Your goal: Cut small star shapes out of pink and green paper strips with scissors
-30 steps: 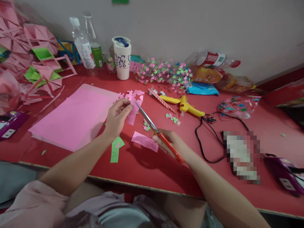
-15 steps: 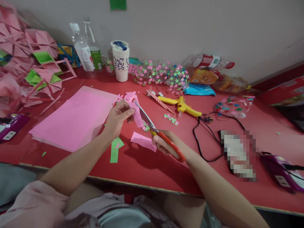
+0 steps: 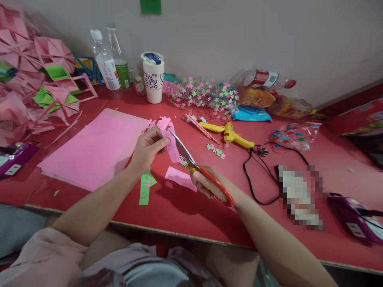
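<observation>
Between thumb and fingers, my left hand (image 3: 150,146) pinches a pink paper strip (image 3: 172,149) with faint drawn outlines. My right hand (image 3: 205,181) is wrapped round the red handle of a pair of scissors (image 3: 191,157). The scissors' tip lies at the upper part of the strip, close to my left thumb. Below the hands, a second pink strip (image 3: 179,178) and a green paper piece (image 3: 145,191) lie on the red table (image 3: 179,215). Small pink cut stars (image 3: 152,123) are heaped behind my left hand, partly hidden by it.
Pink sheets (image 3: 95,151) lie to the left. A yellow glue gun (image 3: 236,137) with a black cord, green stars (image 3: 215,150) and a yellow-handled cutter (image 3: 213,127) are on the right. A white cup (image 3: 154,79), bottles (image 3: 106,67) and a star-filled bag (image 3: 203,95) line the wall.
The view has shifted very slightly. The scissors and the pink strip keep almost the same place, with the blades a little closer together.
</observation>
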`<state>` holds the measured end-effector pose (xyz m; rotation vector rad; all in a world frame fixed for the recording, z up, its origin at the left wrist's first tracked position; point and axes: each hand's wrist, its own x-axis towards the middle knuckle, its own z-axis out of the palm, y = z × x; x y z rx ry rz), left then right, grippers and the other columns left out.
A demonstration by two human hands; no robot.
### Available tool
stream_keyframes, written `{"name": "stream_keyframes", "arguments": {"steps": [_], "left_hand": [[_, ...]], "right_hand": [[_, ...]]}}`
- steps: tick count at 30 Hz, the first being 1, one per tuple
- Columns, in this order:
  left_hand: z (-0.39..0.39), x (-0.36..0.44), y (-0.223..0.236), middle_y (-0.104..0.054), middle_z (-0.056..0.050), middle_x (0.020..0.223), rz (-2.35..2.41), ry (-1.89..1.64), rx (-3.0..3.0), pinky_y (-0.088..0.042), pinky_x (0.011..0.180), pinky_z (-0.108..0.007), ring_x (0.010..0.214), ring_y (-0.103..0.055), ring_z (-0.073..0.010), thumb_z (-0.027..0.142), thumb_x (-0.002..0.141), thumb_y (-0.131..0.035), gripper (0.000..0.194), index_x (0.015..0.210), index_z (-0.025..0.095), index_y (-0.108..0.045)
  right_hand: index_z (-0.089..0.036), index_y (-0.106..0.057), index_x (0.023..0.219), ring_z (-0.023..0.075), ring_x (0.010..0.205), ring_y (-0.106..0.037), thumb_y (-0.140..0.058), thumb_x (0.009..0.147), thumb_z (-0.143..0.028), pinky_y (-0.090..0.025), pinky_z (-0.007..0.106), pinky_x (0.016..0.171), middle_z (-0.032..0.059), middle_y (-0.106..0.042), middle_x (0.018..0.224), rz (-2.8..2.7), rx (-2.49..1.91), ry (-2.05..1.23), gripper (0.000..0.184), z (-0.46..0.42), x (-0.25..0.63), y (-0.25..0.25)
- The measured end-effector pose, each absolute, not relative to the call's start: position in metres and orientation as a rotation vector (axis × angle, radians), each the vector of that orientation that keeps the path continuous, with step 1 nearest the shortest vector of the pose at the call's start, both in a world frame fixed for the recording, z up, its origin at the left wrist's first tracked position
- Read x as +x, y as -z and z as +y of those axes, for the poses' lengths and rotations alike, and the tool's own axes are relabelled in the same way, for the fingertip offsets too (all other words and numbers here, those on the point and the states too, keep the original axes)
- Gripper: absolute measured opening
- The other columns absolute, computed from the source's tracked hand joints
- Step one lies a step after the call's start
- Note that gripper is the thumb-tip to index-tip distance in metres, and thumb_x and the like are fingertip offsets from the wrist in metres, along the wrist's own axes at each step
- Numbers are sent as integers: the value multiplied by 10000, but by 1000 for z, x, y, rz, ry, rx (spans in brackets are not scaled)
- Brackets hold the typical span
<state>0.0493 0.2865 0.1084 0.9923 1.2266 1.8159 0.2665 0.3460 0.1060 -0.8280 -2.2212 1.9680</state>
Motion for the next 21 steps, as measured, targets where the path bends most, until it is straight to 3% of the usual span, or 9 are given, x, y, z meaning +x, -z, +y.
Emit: {"name": "stream_keyframes", "arguments": {"steps": [10,21], "left_hand": [[285,64,-99,-580,43,533,1192,-1900,929,-409,477,-188,482,-518,-52,265,749,-690,200,644,177,-543],[286,65,-99,-589,41,536,1183,-1882,906,-418,484,-187,489,-530,-51,257,755,-685,182,649,174,-563]], "right_hand": [[-208,-406,578,60,320,-355,-473,814,-723,-280,216,374,-58,-418,372,-2210,-1004,-1848,570,328,255,-113],[-219,-393,601,59,320,-336,-465,790,-755,-269,226,378,-69,-409,370,-2177,-1038,-1823,573,323,251,-115]]}}
